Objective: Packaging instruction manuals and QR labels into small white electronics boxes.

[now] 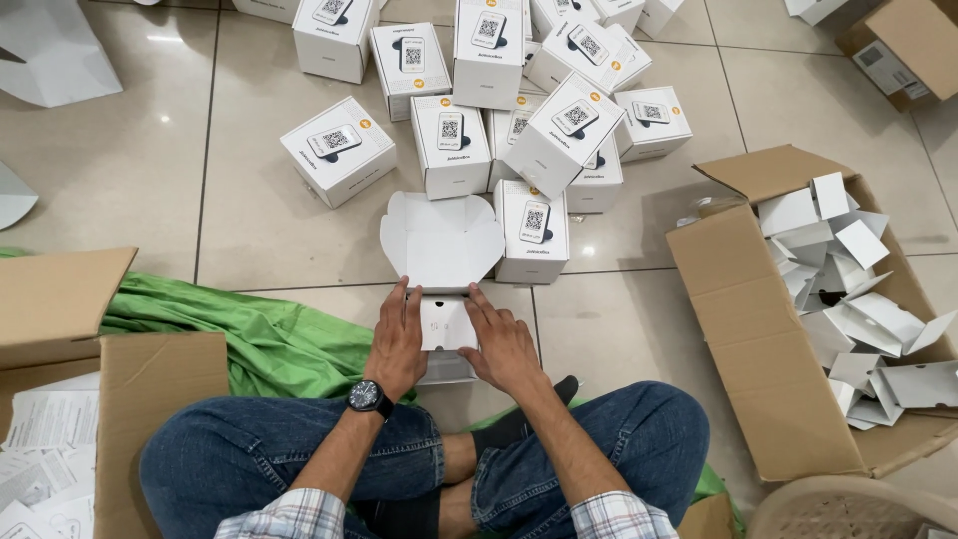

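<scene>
A small white box [445, 324] sits on the tiled floor in front of my crossed legs, its lid [441, 240] flipped open and pointing away from me. My left hand [397, 341], with a black watch on the wrist, presses on the box's left side. My right hand [502, 341] presses on its right side. Both hands have fingers laid flat on the inner white flap. The box's lower part is hidden by my hands.
Several closed white boxes [454, 145] are piled on the floor beyond. A cardboard carton [743, 329] of folded white inserts stands at right. A green cloth [269, 339] and another carton [150, 389] with paper sheets lie at left. A beige basket rim [848, 504] shows at bottom right.
</scene>
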